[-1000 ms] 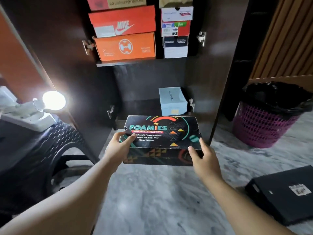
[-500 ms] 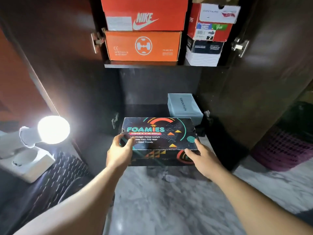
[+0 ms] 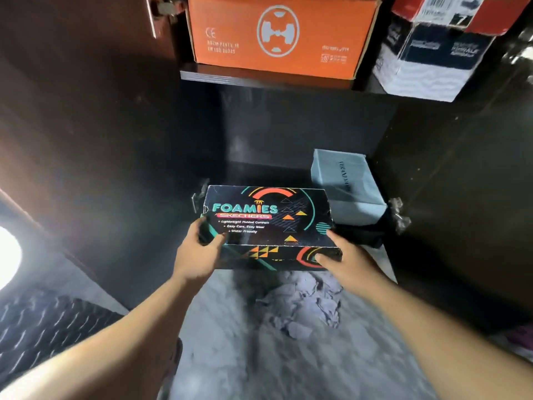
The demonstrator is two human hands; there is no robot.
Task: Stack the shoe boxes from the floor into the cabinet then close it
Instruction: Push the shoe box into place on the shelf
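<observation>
— Left hand [image 3: 199, 252]?
— Curled round the near left corner of the black Foamies shoe box [image 3: 268, 220], thumb over the lid, fingers wrapped down the side.

— And the right hand [image 3: 343, 258]?
— Gripping the near right corner, thumb up on the lid edge, a finger pressed flat against the front face.

— Position of the box?
— Held level between both hands, at the mouth of the cabinet's lower compartment [image 3: 288, 171] — far edge reaching in over the dark bottom shelf, near edge out over the grey marbled floor [image 3: 259, 342]. Whether resting on the shelf or held just above, cannot tell.

— Anything else down there?
— Pale blue box [image 3: 346, 186] standing at the right of the same compartment, just beside the Foamies box's far right corner; touching or not, hard to say.

— Above?
— Orange box [image 3: 277, 36] on the upper shelf [image 3: 259, 79], and to its right a white-and-navy box [image 3: 427, 62] beneath a red one [image 3: 461, 10].

— Off to the left?
— Bright lamp glare [image 3: 8, 255] at the frame's edge, over a dark ribbed surface [image 3: 52, 327].
</observation>
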